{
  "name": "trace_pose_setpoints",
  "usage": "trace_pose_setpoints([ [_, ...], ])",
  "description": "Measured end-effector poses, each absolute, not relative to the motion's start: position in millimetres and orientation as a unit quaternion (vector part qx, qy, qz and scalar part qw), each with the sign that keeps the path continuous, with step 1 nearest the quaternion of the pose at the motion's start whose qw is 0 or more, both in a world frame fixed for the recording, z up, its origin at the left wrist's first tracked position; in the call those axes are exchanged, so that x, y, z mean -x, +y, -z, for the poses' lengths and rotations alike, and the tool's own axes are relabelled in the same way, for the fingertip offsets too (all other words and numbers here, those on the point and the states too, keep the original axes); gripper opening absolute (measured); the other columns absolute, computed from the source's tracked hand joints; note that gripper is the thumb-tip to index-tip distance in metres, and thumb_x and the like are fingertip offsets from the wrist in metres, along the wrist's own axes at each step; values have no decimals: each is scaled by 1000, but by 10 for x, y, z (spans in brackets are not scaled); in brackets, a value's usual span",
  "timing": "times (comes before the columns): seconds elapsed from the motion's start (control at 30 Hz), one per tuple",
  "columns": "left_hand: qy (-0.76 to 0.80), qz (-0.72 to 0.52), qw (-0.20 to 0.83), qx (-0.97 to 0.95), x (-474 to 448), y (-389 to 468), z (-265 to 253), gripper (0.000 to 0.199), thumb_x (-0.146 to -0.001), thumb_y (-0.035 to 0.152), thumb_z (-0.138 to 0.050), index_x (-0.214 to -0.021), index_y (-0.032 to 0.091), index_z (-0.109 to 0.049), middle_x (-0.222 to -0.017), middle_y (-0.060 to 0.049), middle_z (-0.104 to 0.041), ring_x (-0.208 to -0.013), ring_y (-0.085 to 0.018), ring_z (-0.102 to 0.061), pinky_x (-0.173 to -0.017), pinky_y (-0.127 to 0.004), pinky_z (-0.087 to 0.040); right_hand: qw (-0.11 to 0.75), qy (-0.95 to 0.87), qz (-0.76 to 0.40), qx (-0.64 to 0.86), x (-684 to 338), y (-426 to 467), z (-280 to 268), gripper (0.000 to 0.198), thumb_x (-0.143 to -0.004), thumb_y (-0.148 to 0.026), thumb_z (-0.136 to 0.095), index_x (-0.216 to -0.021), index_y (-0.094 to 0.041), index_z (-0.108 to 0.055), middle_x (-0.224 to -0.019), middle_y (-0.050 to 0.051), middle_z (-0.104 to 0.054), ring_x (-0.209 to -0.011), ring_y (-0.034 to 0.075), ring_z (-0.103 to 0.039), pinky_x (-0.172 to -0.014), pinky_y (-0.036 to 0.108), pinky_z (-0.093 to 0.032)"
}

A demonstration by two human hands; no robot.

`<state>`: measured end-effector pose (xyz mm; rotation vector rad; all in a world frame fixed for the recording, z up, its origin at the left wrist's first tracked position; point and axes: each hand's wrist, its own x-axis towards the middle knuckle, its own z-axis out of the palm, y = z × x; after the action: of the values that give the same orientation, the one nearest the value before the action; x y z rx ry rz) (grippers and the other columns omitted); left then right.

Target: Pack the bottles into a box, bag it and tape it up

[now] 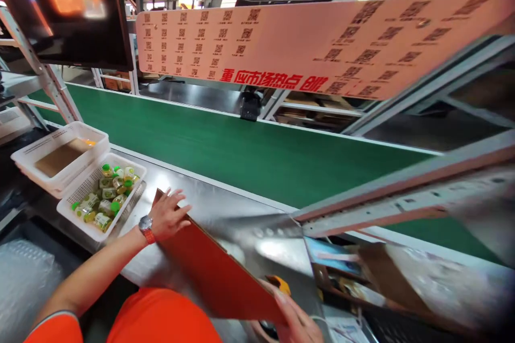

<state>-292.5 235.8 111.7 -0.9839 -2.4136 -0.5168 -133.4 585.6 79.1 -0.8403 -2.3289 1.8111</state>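
A flat piece of brown cardboard (217, 268) stands tilted on its long edge over the metal worktop, between my two hands. My left hand (167, 217), with a watch at the wrist, lies over its upper left corner, fingers spread across the edge. At the other end my right hand (295, 313) grips the right edge; some of its fingers are hidden. Just beyond that hand, a yellow and black object (280, 283) is partly covered by the cardboard. Left of my left hand is a white basket (135, 165) of small jars (108, 193) with green lids.
A white bin (24, 153) with cardboard inside stands beyond the basket. The green conveyor belt (241, 144) runs behind the metal worktop (177, 174). A slanted metal post (402, 190) crosses at right, above a cluttered shelf. A pink board (289, 37) with printed codes hangs overhead.
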Motion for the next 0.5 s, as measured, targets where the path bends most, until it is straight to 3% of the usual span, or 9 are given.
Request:
trace_pose_setpoints([
  [0.1,-896,367,233,90,2966,2294,-897,82,-97,44,-69,-162,12,-31,-164,-30,-37,-162,-45,-30,-130,-70,-29,12,-680,-674,289,1159,5715,-848,59,-67,-78,-80,-95,-27,-89,-114,17,-83,-106,43,-79,-84,48,-69],
  [0.2,-841,520,114,-95,2976,2319,-751,100,-93,52,-66,-164,3,-16,-167,-35,-29,-162,-43,-31,-133,-60,-31,44,-646,-708,282,1011,5500,-896,62,-67,-75,-86,-104,-26,-89,-108,17,-84,-109,41,-79,-96,49,-65],
  [0.33,-810,577,32,-101,2941,2314,-786,92,-93,59,-57,-161,7,-25,-162,-26,-42,-151,-37,-49,-130,-47,-41,105,-601,-733,300,993,5288,-980,64,-73,-74,-85,-108,-21,-88,-100,18,-84,-104,40,-80,-103,58,-60],
  [0.4,-817,573,14,-65,2931,2277,-881,89,-93,63,-54,-161,10,-32,-162,-21,-46,-152,-36,-49,-132,-45,-38,144,-604,-720,310,1053,5253,-1036,65,-74,-76,-84,-103,-18,-88,-99,18,-84,-104,40,-79,-109,60,-56],
  [0.5,-816,577,-19,20,2925,2252,-1040,85,-94,64,-51,-164,17,-40,-166,-13,-48,-159,-34,-42,-136,-45,-30,196,-602,-719,287,1219,5221,-1088,66,-79,-80,-78,-108,-21,-87,-113,15,-84,-120,40,-74,-120,60,-47],
])
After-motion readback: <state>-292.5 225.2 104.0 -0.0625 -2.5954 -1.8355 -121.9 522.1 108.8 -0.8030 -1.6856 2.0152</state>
